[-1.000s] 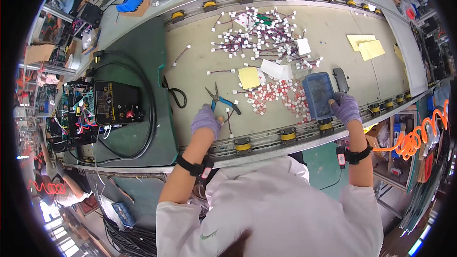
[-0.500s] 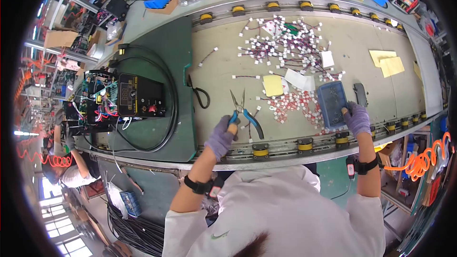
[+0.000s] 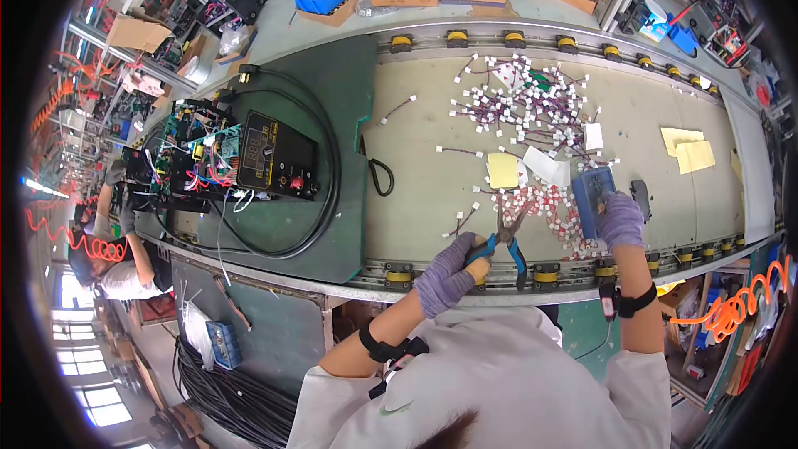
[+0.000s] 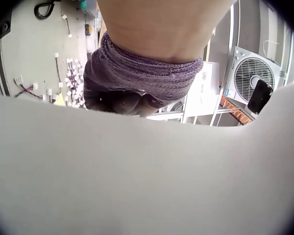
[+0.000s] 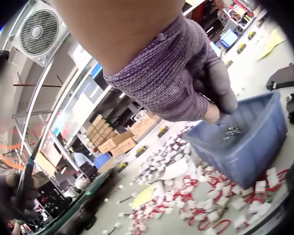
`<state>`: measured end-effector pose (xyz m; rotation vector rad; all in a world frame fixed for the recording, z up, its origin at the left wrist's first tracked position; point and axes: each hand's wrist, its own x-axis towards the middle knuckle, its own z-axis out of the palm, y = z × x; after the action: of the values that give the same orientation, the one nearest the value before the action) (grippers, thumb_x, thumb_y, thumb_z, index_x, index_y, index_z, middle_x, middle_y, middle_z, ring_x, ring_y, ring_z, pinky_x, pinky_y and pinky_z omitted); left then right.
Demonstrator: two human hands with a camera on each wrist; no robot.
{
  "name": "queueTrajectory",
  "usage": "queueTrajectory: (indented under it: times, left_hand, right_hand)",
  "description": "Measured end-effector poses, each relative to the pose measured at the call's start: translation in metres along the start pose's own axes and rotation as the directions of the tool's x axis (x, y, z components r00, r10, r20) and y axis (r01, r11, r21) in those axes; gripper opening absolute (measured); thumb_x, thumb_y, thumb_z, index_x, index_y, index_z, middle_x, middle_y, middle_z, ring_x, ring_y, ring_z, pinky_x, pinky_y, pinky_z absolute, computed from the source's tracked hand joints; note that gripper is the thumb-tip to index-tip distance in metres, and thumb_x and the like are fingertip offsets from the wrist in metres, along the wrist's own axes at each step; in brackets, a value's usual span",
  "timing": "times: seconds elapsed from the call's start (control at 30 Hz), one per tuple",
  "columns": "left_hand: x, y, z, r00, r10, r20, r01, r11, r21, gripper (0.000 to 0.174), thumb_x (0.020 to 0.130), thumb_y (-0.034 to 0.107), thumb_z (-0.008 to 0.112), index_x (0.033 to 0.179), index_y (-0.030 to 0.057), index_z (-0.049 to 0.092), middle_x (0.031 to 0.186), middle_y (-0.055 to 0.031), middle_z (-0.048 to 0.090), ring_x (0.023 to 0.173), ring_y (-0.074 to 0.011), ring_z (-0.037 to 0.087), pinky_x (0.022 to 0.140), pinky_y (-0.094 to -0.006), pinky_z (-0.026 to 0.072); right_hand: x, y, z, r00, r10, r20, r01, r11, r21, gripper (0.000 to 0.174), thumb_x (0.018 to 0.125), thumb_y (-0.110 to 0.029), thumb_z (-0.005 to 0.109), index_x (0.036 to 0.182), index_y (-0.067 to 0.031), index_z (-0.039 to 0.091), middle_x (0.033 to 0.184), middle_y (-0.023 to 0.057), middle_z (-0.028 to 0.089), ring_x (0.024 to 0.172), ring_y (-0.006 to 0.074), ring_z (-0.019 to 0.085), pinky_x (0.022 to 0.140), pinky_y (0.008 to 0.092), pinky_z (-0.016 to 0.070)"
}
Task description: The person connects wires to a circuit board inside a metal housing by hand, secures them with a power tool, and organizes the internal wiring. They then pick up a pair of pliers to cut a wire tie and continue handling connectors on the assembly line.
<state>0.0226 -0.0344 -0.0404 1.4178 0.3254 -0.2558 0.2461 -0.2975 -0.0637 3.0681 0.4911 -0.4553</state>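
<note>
My left hand (image 3: 449,276), in a purple knitted glove, grips a pair of needle-nose pliers (image 3: 505,237) with blue handles. Their jaws stand apart and point away from my body, over the near edge of the bench. In the left wrist view a pale shirt blocks most of the scene and the pliers are hidden. My right hand (image 3: 622,220), gloved alike, holds a blue plastic bin (image 5: 230,161) by its wall, thumb and fingers at the rim. Small metal pieces (image 5: 233,131) lie inside. Just left of the bin spread many red-wired connectors (image 3: 553,212).
Behind lies a heap of white-plug cables (image 3: 524,108), with yellow paper (image 3: 502,171) in front. A black part (image 3: 639,198) sits right of the bin. An opened electronic unit (image 3: 274,154) stands on a green board (image 3: 349,91) at left. Roller rails (image 3: 546,274) edge the bench.
My left hand has taken the pliers up from the bench and carried them right, towards the red-wired connectors. My right hand stays at the bin, which has shifted slightly left.
</note>
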Motion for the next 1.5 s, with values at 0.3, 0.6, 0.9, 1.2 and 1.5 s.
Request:
queueTrajectory:
  times: [0.3,0.6,0.9,1.2,1.5]
  left_hand:
    - [-0.015,-0.024,-0.017,0.975,0.065,-0.213,-0.047,0.995,0.089,0.027,0.08,0.016,0.072,0.095,0.0031,0.054,0.078,-0.001,0.054,0.069,-0.0085,0.047,0.061,-0.0263,0.0421]
    - [-0.06,-0.059,-0.101,0.313,0.668,-0.676,-0.243,0.744,0.622,0.036,0.082,0.019,0.077,0.106,0.0042,0.056,0.088,-0.0027,0.061,0.077,-0.0111,0.057,0.07,-0.0273,0.0487]
    - [-0.092,-0.136,-0.25,0.547,0.354,-0.759,-0.255,0.934,0.252,0.035,0.096,0.017,0.06,0.127,0.0001,0.054,0.12,-0.0105,0.065,0.104,-0.0146,0.058,0.095,-0.029,0.0451]
    - [-0.097,-0.095,-0.236,0.589,0.157,-0.793,0.305,0.865,0.398,0.036,0.096,0.031,0.062,0.108,-0.0023,0.068,0.091,-0.0021,0.069,0.081,-0.0113,0.057,0.077,-0.0278,0.0473]
    - [-0.099,-0.105,-0.248,0.702,0.306,-0.643,0.181,0.797,0.576,0.037,0.091,0.036,0.066,0.092,-0.0004,0.071,0.064,-0.0059,0.058,0.065,-0.011,0.046,0.064,-0.0311,0.0454]
  right_hand:
    - [0.046,0.043,0.068,0.992,-0.034,0.123,0.056,0.981,-0.184,0.042,0.069,-0.022,0.078,0.107,-0.0072,0.066,0.105,0.0191,0.068,0.1,0.0342,0.065,0.089,0.0383,0.053]
    - [0.038,0.043,0.067,0.993,-0.088,0.082,0.1,0.982,-0.161,0.013,0.076,-0.015,0.066,0.086,-0.0087,0.07,0.089,0.0169,0.07,0.092,0.0341,0.067,0.08,0.041,0.0542]
    - [0.036,0.016,0.045,0.997,-0.067,0.031,0.065,0.996,0.064,0.052,0.074,-0.006,0.069,0.124,-0.0186,0.06,0.133,0.0152,0.053,0.112,0.0364,0.06,0.096,0.042,0.0499]
    - [0.041,0.02,0.05,0.995,-0.084,0.052,0.083,0.996,0.01,0.034,0.08,-0.011,0.065,0.114,-0.0103,0.063,0.111,0.0187,0.065,0.102,0.0366,0.063,0.089,0.0434,0.0512]
    - [0.077,0.029,0.096,0.994,-0.015,-0.11,0.016,1.0,0.002,0.022,0.094,-0.018,0.049,0.107,-0.009,0.064,0.105,0.0192,0.065,0.097,0.0347,0.064,0.086,0.0435,0.0511]
